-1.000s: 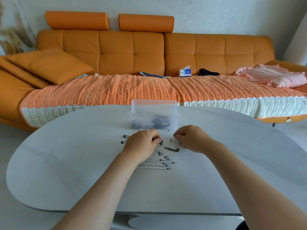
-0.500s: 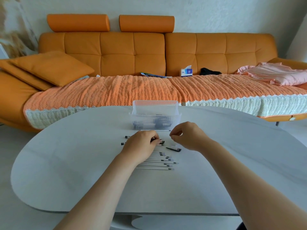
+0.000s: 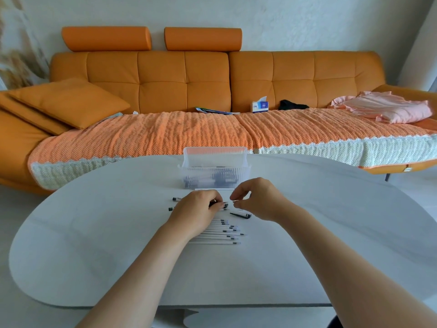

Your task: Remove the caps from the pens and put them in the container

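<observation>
Near the middle of the table (image 3: 94,233), just in front of the container (image 3: 189,162), the left hand (image 3: 198,210) is curled round a pen (image 3: 223,205), holding it low against the surface with its tip pointing right. The right hand (image 3: 259,200) is raised a little, with thumb and forefinger pinched on what looks like a small pale cap (image 3: 234,202) just off that tip; it is too small to say whether it has fully cleared the pen. A row (image 3: 220,234) of white pens lies side by side under and beside the left wrist, tips to the right. A short black piece (image 3: 241,215) lies loose just below the right hand, and two more pens show black ends (image 3: 176,199) left of the left hand. The container holds dark items, blurred through its ribbed clear wall. By their look the pens are light, thin, stiff plastic with smooth barrels that will roll and slide easily, so the barrel is best gripped close to the capped end, with the cap pinched at its sides and pulled straight along the pen. The cap is tiny and likely slippery; a firm fingertip pinch should keep it from skittering away on the way to the container.
</observation>
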`<state>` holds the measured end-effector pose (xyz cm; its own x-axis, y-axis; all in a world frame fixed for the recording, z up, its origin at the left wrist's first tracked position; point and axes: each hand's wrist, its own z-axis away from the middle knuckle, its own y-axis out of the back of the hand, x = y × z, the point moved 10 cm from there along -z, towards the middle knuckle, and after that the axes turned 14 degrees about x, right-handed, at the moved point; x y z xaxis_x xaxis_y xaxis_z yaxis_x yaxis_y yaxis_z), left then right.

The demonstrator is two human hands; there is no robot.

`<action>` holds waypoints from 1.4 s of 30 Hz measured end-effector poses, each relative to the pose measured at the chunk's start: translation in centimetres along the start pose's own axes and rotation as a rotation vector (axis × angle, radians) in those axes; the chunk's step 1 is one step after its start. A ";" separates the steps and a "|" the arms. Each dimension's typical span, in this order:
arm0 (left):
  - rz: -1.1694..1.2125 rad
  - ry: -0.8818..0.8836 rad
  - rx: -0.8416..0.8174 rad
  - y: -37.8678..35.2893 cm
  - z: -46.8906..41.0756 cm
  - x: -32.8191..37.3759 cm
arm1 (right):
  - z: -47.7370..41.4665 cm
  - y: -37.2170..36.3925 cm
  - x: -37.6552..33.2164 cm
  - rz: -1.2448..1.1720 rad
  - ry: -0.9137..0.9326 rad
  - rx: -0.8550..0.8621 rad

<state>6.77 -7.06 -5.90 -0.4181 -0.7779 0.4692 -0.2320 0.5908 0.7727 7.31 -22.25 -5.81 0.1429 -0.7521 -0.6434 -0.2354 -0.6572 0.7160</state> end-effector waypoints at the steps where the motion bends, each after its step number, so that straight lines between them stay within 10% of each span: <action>1: 0.003 -0.003 -0.004 -0.1 0.0 0.0 | 0.1 -0.1 0.0 0.010 0.003 -0.005; 42: 0.017 -0.046 -0.018 1.2 0.0 0.3 | 1.2 -1.4 -1.6 0.061 0.092 -0.050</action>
<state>6.38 -6.60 -4.86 -0.4621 -0.7568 0.4623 -0.2087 0.5994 0.7727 6.23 -20.07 -6.07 0.2178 -0.7903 -0.5727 -0.1982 -0.6104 0.7669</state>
